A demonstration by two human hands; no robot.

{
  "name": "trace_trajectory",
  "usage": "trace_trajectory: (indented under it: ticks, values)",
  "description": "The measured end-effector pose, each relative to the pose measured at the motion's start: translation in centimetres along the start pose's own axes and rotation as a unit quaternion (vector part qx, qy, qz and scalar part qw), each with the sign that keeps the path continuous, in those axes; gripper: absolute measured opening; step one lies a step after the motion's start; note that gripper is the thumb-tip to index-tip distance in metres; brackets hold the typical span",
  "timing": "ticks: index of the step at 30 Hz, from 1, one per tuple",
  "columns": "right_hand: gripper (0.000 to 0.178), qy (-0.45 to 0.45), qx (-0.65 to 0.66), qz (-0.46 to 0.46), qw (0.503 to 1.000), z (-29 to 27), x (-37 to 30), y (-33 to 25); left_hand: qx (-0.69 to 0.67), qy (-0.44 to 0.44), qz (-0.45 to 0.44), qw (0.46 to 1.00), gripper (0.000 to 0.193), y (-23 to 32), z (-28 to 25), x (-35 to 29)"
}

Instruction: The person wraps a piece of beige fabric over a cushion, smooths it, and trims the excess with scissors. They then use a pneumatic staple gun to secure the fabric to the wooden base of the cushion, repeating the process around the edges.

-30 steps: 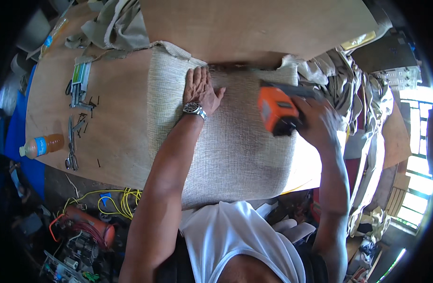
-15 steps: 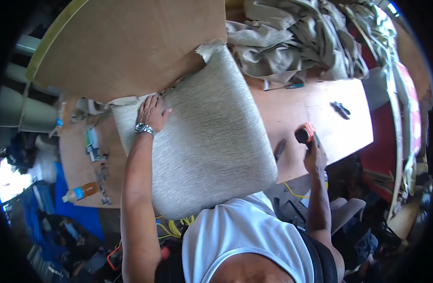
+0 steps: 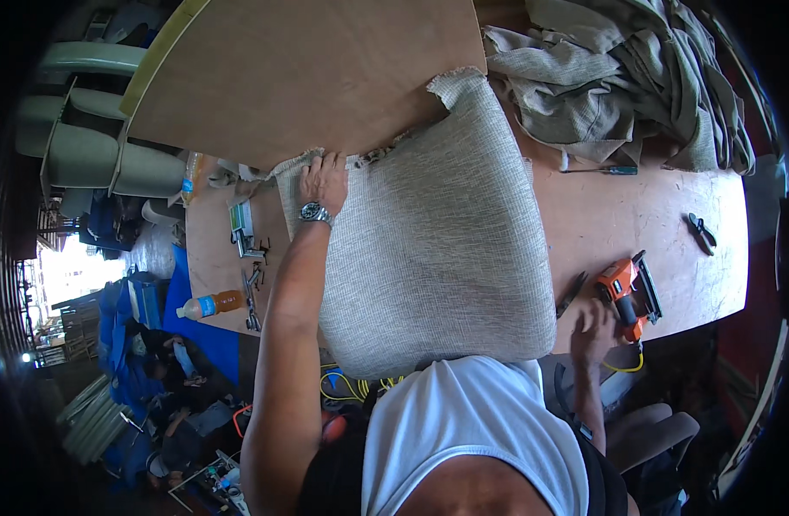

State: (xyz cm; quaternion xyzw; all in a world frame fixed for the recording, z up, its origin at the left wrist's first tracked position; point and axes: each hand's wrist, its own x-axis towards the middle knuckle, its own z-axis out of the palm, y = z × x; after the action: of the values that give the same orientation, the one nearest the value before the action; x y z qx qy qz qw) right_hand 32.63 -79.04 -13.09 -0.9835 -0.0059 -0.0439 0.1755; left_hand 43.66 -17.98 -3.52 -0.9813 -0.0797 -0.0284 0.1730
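L grip [image 3: 325, 182] is flat on the pad [image 3: 437, 258], no pinch seen; R grip [image 3: 594, 334] looks spread, w/ nothing in it, just beside the gun [image 3: 620, 279]. Pad's on the table [image 3: 566, 224] nr the big board [image 3: 308, 77]. Gun's nr the edge, so a hose [image 3: 640, 358] tug might drop it; pad may slip if L grip lifts

The cushion [image 3: 433, 249], covered in grey-beige woven fabric [image 3: 368, 292], lies on the table [image 3: 218, 284]; its far edge (ragged at both corners) meets a brown board [image 3: 308, 77]. The orange-and-black staple gun [image 3: 618, 279] rests to the cushion's right, near the table's front edge, yellow hose [image 3: 632, 365] connected.
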Motion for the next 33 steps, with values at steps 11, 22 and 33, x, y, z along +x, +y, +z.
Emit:
trace_trajectory:
  ticks: [11, 22, 33]
  values:
    - [0.046, -0.189, 0.076, 0.179, 0.963, 2.3, -3.4, -4.2, -0.108, -0.044, -0.026, 0.993, 0.02, 1.0, 0.3, 0.0]
    - [0.022, -0.165, 0.315, 0.254, 0.899, 7.5, -5.3, 2.9, -0.14, -0.045, 0.019, 0.989, 0.029, 0.7, -0.7, -0.4]
    - [0.022, -0.247, 0.642, 0.371, 0.623, 3.9, -1.2, 1.0, -0.192, 0.003, -0.129, 0.973, 0.015, -1.4, 0.4, 1.8]
